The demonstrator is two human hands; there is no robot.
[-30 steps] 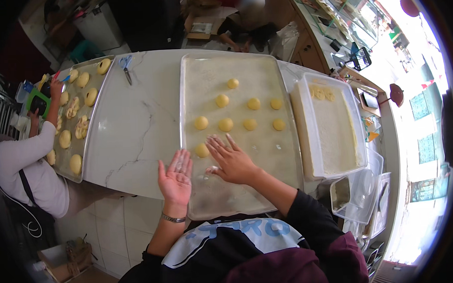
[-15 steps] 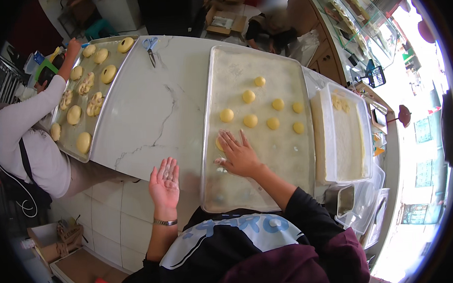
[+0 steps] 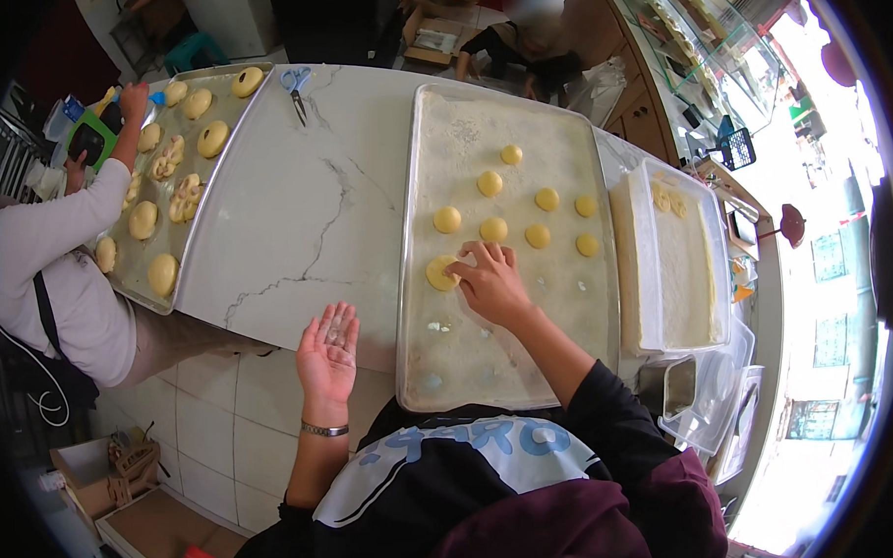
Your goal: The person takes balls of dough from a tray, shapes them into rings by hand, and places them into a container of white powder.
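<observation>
My right hand is over the large metal tray, its fingers curled. Thumb and fingertips pinch the right edge of a flattened dough disc. Farther back on the same tray sit several small round yellow dough balls, apart from one another. My left hand is raised in front of the table, left of the tray. Its palm faces up, fingers stretched out, and it holds nothing. White flour shows on the palm and fingers.
A clear plastic bin with dough pieces stands right of the tray. Blue-handled scissors lie at the table's back. At left, a co-worker reaches over a tray of shaped dough. Another person crouches behind the table.
My right hand has gone from lying flat over the dough to curled fingers at its right edge, uncovering a flattened disc. My left hand stays palm up. The co-worker's hand has shifted slightly left.
</observation>
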